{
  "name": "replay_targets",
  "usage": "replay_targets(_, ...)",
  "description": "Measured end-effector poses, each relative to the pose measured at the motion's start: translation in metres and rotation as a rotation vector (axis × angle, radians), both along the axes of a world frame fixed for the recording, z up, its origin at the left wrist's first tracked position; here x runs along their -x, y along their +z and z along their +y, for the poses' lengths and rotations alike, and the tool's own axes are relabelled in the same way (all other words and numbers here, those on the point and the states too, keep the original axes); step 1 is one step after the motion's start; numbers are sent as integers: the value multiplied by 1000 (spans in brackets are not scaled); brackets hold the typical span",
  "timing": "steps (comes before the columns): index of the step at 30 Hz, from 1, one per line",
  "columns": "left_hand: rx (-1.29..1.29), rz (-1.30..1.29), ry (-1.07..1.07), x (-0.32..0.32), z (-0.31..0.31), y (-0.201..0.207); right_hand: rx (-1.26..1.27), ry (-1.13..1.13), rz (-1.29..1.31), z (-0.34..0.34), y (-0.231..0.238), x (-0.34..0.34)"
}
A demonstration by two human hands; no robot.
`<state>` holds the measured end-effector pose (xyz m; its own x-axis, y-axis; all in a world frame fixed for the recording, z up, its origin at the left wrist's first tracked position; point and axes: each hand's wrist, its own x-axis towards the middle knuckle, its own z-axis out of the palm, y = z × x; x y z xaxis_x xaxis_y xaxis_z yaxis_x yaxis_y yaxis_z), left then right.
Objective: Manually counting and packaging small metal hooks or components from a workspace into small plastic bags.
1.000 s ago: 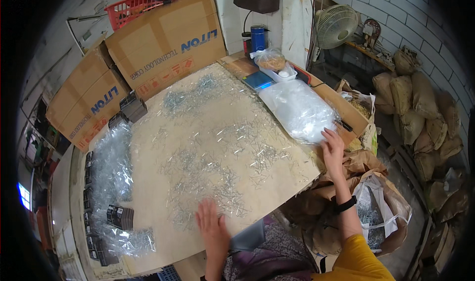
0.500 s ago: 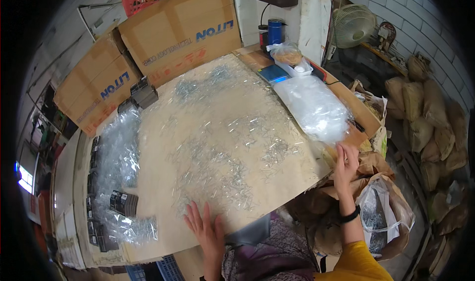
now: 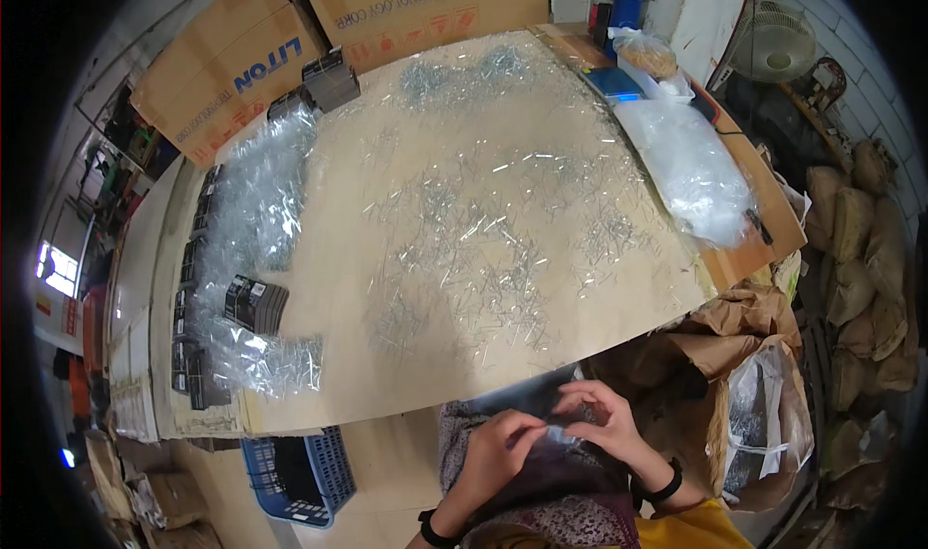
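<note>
Both my hands have come together in front of my body, just below the table's near edge. My left hand [image 3: 495, 455] is closed in a pinch at the edge of a small piece of clear plastic [image 3: 561, 436], which looks like a thin bag. From the other side my right hand [image 3: 607, 423] grips it between thumb and curled fingers. Beyond the hands, many thin shiny metal pins [image 3: 503, 278] lie scattered over the wooden tabletop [image 3: 338, 230]. Part of a grey tray [image 3: 512, 394] shows at the table edge behind my fingers.
Clear packets [image 3: 256, 201] heap up at the left, with a stack of black cards [image 3: 256, 305] among them. A pile of clear plastic bags [image 3: 686, 167] and a small scale [image 3: 614, 83] are at the right. Cardboard boxes [image 3: 227, 85] line the back; a blue basket [image 3: 333, 476] stands below.
My right hand has left the plastic bag pile and come down and left to my body. My left hand has moved off the tabletop to meet it, at the clear plastic. The view has shifted.
</note>
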<state>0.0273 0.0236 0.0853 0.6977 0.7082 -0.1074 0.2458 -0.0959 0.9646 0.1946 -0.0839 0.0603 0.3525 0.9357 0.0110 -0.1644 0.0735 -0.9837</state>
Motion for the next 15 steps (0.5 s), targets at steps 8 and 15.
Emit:
replay_targets(8, 25, 208, -169, 22, -10, -30, 347, 270, -311, -7, -11, 10)
replay_targets(15, 319, 90, -408, 38, -8, -80, 411, 596, 247, -23, -55, -11)
